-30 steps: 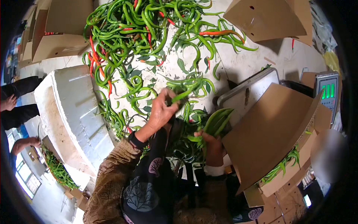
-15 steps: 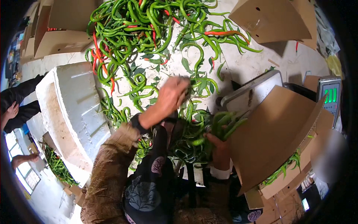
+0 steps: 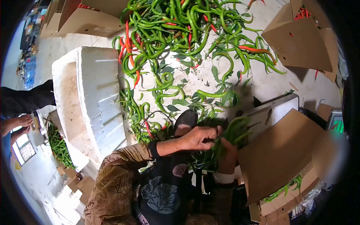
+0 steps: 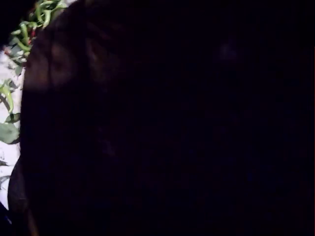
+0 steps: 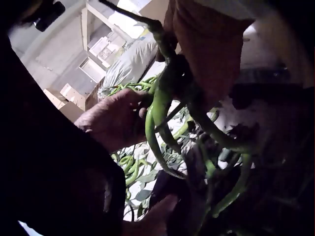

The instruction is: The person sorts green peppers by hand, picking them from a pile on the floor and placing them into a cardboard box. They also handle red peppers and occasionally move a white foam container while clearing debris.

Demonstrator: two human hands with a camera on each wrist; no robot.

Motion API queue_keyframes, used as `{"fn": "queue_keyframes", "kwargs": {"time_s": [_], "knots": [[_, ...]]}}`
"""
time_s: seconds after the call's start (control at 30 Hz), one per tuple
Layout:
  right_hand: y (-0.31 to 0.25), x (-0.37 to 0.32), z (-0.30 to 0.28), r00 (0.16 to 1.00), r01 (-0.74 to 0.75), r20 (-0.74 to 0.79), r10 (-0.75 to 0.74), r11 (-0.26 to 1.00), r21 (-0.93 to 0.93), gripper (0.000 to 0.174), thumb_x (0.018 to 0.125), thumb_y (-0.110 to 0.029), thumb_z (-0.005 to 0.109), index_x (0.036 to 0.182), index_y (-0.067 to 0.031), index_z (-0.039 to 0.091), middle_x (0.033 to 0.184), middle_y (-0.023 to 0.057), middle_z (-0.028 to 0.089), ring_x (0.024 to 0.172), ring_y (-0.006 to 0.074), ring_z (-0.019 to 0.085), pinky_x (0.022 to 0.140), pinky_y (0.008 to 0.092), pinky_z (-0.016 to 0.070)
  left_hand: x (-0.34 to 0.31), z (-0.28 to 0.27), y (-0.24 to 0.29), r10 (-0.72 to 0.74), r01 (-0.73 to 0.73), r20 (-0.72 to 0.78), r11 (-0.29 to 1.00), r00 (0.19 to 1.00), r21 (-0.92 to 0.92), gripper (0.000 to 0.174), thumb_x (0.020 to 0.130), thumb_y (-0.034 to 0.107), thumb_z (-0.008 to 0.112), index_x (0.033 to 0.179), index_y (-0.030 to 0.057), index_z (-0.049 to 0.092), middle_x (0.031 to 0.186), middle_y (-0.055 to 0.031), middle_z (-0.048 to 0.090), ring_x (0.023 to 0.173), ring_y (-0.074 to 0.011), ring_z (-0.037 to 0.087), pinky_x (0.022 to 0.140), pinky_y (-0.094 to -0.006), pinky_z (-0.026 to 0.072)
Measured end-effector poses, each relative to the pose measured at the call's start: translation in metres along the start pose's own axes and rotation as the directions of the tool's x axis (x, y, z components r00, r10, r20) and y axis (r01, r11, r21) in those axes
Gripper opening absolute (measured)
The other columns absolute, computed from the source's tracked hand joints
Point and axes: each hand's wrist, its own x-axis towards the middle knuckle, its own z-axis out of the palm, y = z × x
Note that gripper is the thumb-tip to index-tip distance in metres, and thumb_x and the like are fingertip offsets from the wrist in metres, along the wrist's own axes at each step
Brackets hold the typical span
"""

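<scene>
My right hand (image 3: 227, 155) grips a bunch of long green chili peppers (image 3: 237, 131), blurred in the head view, with the tips fanning out toward the right. Close against it, my left hand (image 3: 198, 138), with a black band on its wrist, has its fingers curled at the near side of the bunch. In the right wrist view, the left hand (image 5: 115, 118) pinches at the green chili peppers (image 5: 160, 113) hanging below the right hand (image 5: 209, 54). The left wrist view is nearly all dark, showing only some peppers (image 4: 47, 17) at its edge.
A large heap of green chili peppers (image 3: 180, 22), some red, spreads over the pale floor with loose leaves. A white foam box (image 3: 99, 97) stands left. On the right are a cardboard box (image 3: 277, 150) and a scale with a lit display (image 3: 338, 125). Another person's hands (image 3: 22, 122) show far left.
My left hand has gone from the loose peppers on the floor to the bunch in my right hand. The head view has turned, shifting the scene rightward.
</scene>
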Motion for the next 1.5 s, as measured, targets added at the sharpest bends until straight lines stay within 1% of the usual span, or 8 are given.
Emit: {"fn": "queue_keyframes", "kwargs": {"time_s": [0.13, 0.3, 0.37, 0.5, 0.57, 1.07, 1.23, 1.5], "knots": [[0.009, -0.004, -0.007, 0.956, 0.293, 0.207, -0.208, 0.669, -0.683, 0.036, 0.086, -0.008, 0.07, 0.121, -0.0018, 0.063, 0.117, 0.0123, 0.062, 0.109, 0.027, 0.061, 0.099, 0.0444, 0.0487, -0.024, -0.027, -0.023, 0.017, 0.008, -0.123, 0.979, 0.992, 0.204, 0.024, 0.083, 0.018, 0.071, 0.101, 0.0048, 0.064, 0.093, -0.0104, 0.064, 0.085, -0.0303, 0.063, 0.073, -0.0379, 0.0508], [0.004, -0.011, -0.001, 0.925, 0.373, 0.166, -0.34, 0.737, -0.563, 0.046, 0.081, 0.004, 0.063, 0.124, -0.004, 0.049, 0.1, 0.0093, 0.063, 0.086, 0.0197, 0.062, 0.079, 0.0333, 0.0517, -0.057, -0.127, -0.08, 0.093, 0.445, -0.695, 0.706, 0.713, 0.551, 0.034, 0.072, 0.002, 0.065, 0.106, 0.0046, 0.063, 0.101, -0.0177, 0.058, 0.1, -0.038, 0.054, 0.088, -0.0468, 0.0431], [-0.013, -0.018, 0.02, 0.993, 0.049, -0.081, -0.082, 0.939, -0.341, 0.044, 0.082, 0.004, 0.061, 0.124, -0.0035, 0.049, 0.1, 0.0097, 0.063, 0.087, 0.0203, 0.063, 0.079, 0.0341, 0.0521, -0.065, -0.152, -0.105, 0.103, 0.529, -0.669, 0.528, 0.736, 0.664, 0.035, 0.072, 0.002, 0.066, 0.107, 0.0038, 0.06, 0.104, -0.0192, 0.056, 0.097, -0.0389, 0.053, 0.087, -0.0478, 0.0422], [-0.002, -0.01, 0.004, 0.99, 0.111, -0.053, -0.133, 0.946, -0.304, 0.04, 0.083, 0.001, 0.07, 0.12, -0.0011, 0.055, 0.107, 0.012, 0.064, 0.095, 0.0246, 0.065, 0.083, 0.0402, 0.0558, -0.068, -0.162, -0.116, 0.103, 0.458, -0.56, 0.463, 0.822, 0.759, 0.035, 0.072, 0.002, 0.065, 0.106, 0.0027, 0.057, 0.099, -0.0204, 0.053, 0.09, -0.0394, 0.052, 0.081, -0.0478, 0.0437], [-0.001, -0.013, 0.01, 0.989, 0.095, -0.084, -0.121, 0.96, -0.262, 0.034, 0.084, 0.002, 0.062, 0.117, -0.0024, 0.054, 0.1, 0.0101, 0.063, 0.089, 0.0207, 0.063, 0.081, 0.0344, 0.0525, -0.07, -0.159, -0.098, 0.046, 0.379, -0.634, 0.768, 0.772, 0.517, 0.035, 0.071, 0.002, 0.064, 0.105, 0.0027, 0.054, 0.098, -0.02, 0.051, 0.086, -0.04, 0.053, 0.077, -0.0466, 0.0458], [-0.009, -0.022, 0.0, 0.996, 0.052, -0.061, -0.07, 0.966, -0.254, 0.027, 0.084, -0.008, 0.072, 0.109, -0.0017, 0.065, 0.108, 0.0097, 0.065, 0.097, 0.023, 0.062, 0.089, 0.0389, 0.0502, -0.048, -0.128, -0.088, 0.034, 0.358, -0.42, 0.464, 0.907, 0.81, 0.036, 0.076, 0.003, 0.061, 0.111, 0.0094, 0.053, 0.09, -0.0147, 0.053, 0.075, -0.0354, 0.059, 0.06, -0.0448, 0.0491], [0.006, -0.015, -0.012, 0.976, 0.135, -0.115, -0.184, 0.929, -0.345, 0.033, 0.083, -0.009, 0.074, 0.113, -0.0023, 0.064, 0.11, 0.0108, 0.064, 0.099, 0.0246, 0.061, 0.09, 0.04, 0.0499, -0.017, -0.151, -0.109, -0.058, 0.423, -0.441, 0.416, 0.896, 0.805, 0.036, 0.078, 0.007, 0.059, 0.114, 0.0142, 0.058, 0.089, -0.0116, 0.056, 0.079, -0.0343, 0.063, 0.062, -0.0445, 0.0513], [-0.006, -0.035, 0.0, 0.965, 0.124, -0.185, -0.185, 0.945, -0.302, 0.041, 0.087, 0.002, 0.06, 0.126, -0.0065, 0.05, 0.098, 0.0092, 0.063, 0.089, 0.0204, 0.062, 0.082, 0.0371, 0.054, -0.035, -0.152, -0.039, 0.29, 0.213, -0.431, 0.56, 0.855, 0.8, 0.035, 0.073, 0.0, 0.066, 0.107, 0.0099, 0.069, 0.098, -0.0094, 0.061, 0.086, -0.0278, 0.061, 0.084, -0.0362, 0.0499]]}}
